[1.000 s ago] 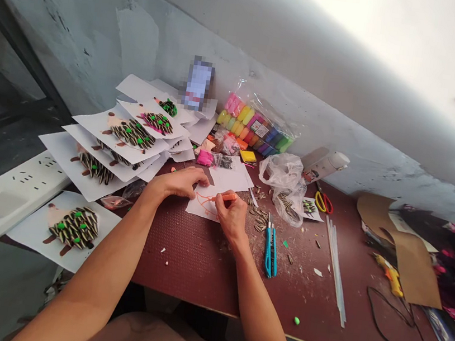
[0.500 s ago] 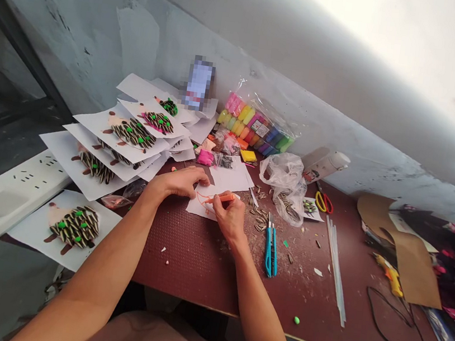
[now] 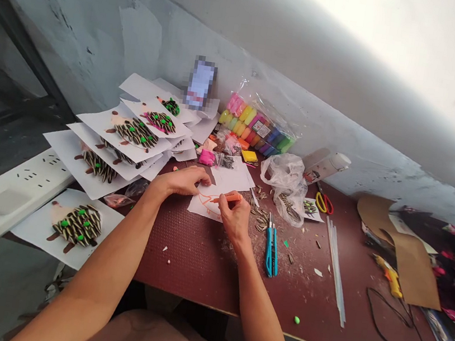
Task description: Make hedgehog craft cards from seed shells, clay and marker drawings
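Note:
In my right hand (image 3: 234,216) is an orange marker (image 3: 230,197), pinched between the fingers with its tip at the paper. Orange lines of a small animal outline show on the white sheet of paper (image 3: 197,207) under it. My left hand (image 3: 189,180) lies on the sheet's upper left edge, fingers stretched out and holding nothing. Just beyond both hands is another white sheet (image 3: 233,177). To the right of the marker hand, striped sunflower seeds (image 3: 260,220) are scattered beside a blue utility knife (image 3: 271,247).
On the left, paper sheets (image 3: 99,118) with seed-covered hedgehogs are stacked near a white power strip (image 3: 17,186). A bag of colored clay (image 3: 259,124), a phone (image 3: 199,83) and a bottle (image 3: 330,165) stand by the wall. Scissors (image 3: 324,202), clear sticks (image 3: 336,270) and a yellow glue gun (image 3: 390,277) lie rightward.
My right hand and the marker have shifted slightly right. A longer orange curve and leg shapes now show on the paper. My left hand stays nearly in place.

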Tool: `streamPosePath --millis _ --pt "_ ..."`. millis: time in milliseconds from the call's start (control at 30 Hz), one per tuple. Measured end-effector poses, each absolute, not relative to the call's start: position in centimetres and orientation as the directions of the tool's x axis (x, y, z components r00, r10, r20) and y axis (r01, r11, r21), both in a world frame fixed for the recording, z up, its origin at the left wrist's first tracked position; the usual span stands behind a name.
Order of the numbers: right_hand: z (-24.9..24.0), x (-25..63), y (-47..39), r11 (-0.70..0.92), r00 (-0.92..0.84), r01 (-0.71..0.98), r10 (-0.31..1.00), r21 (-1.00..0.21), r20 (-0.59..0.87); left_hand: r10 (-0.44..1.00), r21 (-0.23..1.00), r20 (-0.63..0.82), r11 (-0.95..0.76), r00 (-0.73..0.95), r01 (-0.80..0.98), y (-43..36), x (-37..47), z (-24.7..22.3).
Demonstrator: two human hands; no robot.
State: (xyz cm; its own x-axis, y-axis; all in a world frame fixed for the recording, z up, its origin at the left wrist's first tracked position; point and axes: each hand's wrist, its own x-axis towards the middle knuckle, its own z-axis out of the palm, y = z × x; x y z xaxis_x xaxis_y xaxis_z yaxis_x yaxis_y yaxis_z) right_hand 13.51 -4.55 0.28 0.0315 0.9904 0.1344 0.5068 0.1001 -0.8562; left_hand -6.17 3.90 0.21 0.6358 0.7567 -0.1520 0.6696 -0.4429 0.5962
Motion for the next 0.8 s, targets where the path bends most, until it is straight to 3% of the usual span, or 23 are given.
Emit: streamPosePath --millis 333,800 --pt "0.3 12.9 -4.7 0.131 0.052 0.477 0.983 -0.869 0.176 0.832 0.621 -0.108 -0.371 0.544 0.690 4.3 -5.5 -0.5" --pt "-0.8 11.5 -6.1 0.166 0.014 0.559 0.978 -0.812 0.209 0.851 0.660 -0.107 -0.326 0.514 0.677 4.6 -5.2 -1.0"
